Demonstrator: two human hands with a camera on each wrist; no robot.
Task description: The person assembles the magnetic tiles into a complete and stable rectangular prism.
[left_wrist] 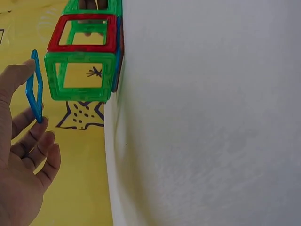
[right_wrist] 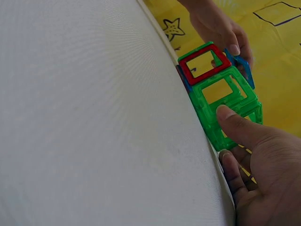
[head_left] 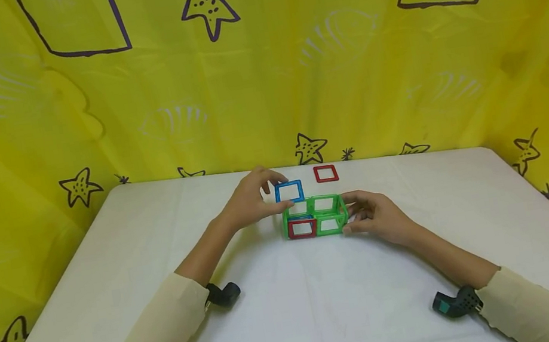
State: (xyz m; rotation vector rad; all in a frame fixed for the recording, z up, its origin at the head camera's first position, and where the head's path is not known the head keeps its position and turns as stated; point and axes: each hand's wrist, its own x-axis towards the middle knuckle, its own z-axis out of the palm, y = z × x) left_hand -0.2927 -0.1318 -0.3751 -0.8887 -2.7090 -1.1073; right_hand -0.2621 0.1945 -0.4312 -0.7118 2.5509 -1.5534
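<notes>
My left hand [head_left: 251, 202] pinches a blue square magnetic tile [head_left: 302, 190] between thumb and fingers, just above the left half of a box-shaped structure [head_left: 311, 207]. Two cells wide, this structure is mostly green square magnetic tiles, with a red square tile [left_wrist: 113, 35] on the front of its left cell and a blue tile low down. Seen edge-on in the left wrist view, the held tile [left_wrist: 39, 87] stands apart from the box. At the box's right end, my right hand [head_left: 380, 217] grips it, thumb on the front and fingers around the side.
A loose red square tile [head_left: 327, 180] lies behind the structure near the back of the white-covered table [head_left: 279, 327]. A yellow patterned curtain [head_left: 259, 77] hangs along the back and sides. Each wrist wears a small black camera [head_left: 224, 295].
</notes>
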